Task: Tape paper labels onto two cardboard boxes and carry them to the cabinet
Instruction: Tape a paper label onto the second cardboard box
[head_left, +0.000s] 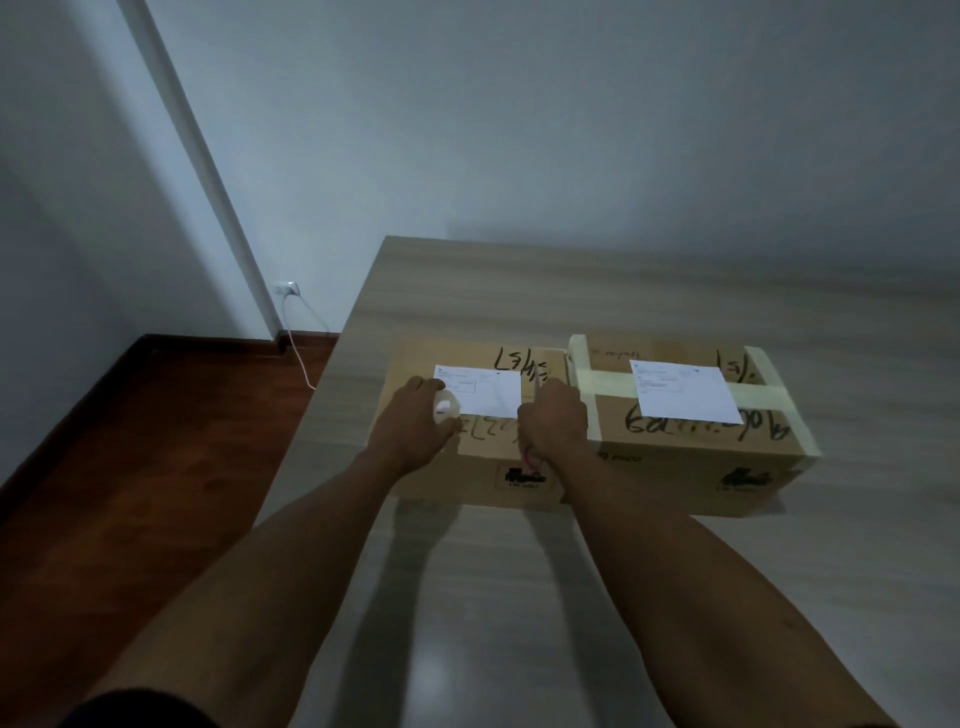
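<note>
- Wooden table (675, 597) stretches out under both forearms, against a grey wall (571, 104)
- Right cardboard box (691, 457), bound with wide pale tape bands, sits just beyond and to the right of the right hand, touching the other box; black handwriting on its top
- Left cardboard box (467, 467) lies under both hands, also scrawled with black marker
- Paper label (685, 392) lies flat on the right box, well right of the right hand
- Second paper label (488, 395) lies on the left box, between the two hands
- Left hand (415, 426) grips a clear tape roll (445, 406) at the label's left edge
- Right hand (556, 421), fingers curled, rests at the label's right edge; what it pinches I cannot tell
</note>
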